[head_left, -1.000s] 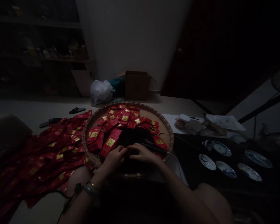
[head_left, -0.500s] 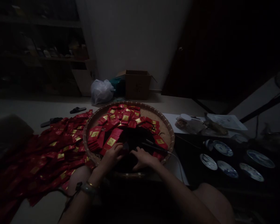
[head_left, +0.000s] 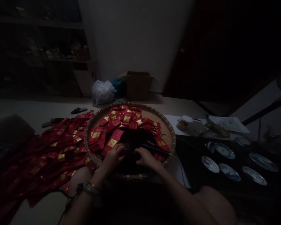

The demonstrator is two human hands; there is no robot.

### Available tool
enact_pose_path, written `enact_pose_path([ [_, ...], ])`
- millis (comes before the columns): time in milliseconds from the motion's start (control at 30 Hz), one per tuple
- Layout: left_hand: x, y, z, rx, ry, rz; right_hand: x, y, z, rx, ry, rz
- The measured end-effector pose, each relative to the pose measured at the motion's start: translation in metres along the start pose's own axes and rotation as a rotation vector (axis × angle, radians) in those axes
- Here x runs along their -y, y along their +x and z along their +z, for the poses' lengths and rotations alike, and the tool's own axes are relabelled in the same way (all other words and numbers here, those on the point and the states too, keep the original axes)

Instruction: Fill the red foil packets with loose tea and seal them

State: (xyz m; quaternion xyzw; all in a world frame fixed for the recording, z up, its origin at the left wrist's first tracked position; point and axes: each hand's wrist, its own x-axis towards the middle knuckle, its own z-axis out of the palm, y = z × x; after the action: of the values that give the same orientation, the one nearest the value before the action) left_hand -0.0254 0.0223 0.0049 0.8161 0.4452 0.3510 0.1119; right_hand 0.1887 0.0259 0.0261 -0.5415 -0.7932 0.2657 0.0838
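Note:
A wide round woven bamboo tray [head_left: 170,125] stands in front of me, with red packets [head_left: 127,118] bearing gold squares heaped in its far and left parts. A dark mass [head_left: 138,137] fills its near middle; I cannot tell what it is. My left hand [head_left: 113,156], a bangle at its wrist, is closed around a small dark reddish thing at the fingertips, too dim to name. Over the dark mass, my right hand [head_left: 146,158] has curved fingers with the thumb apart. A slim black device [head_left: 158,149] with a pale cable lies just beyond it.
More red packets [head_left: 58,150] spread over the floor at left, near slippers [head_left: 79,110]. Small patterned dishes [head_left: 229,172] and a lidded jar [head_left: 184,123] stand on the right. Behind the tray are a plastic bag [head_left: 103,92] and an open cardboard box [head_left: 139,87].
My right hand has shifted slightly right and its fingers have drawn in a little. My left hand has barely moved. The view has shifted slightly.

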Motion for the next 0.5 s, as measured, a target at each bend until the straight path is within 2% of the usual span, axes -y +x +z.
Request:
enact_pose_path([
  [133,0.001,0.001,0.001,0.02,-0.005,-0.011,0.002,0.008,-0.029,-0.13,0.211,-0.031],
  [200,0.0,0.003,0.002,0.024,-0.001,-0.021,0.009,0.012,-0.046,-0.163,0.233,-0.058],
  [333,-0.004,0.006,0.006,0.023,0.032,-0.023,0.033,0.015,-0.07,-0.163,0.025,-0.094],
  [500,-0.009,0.007,0.007,0.042,0.071,-0.028,0.066,0.011,-0.07,-0.083,-0.353,-0.071],
])
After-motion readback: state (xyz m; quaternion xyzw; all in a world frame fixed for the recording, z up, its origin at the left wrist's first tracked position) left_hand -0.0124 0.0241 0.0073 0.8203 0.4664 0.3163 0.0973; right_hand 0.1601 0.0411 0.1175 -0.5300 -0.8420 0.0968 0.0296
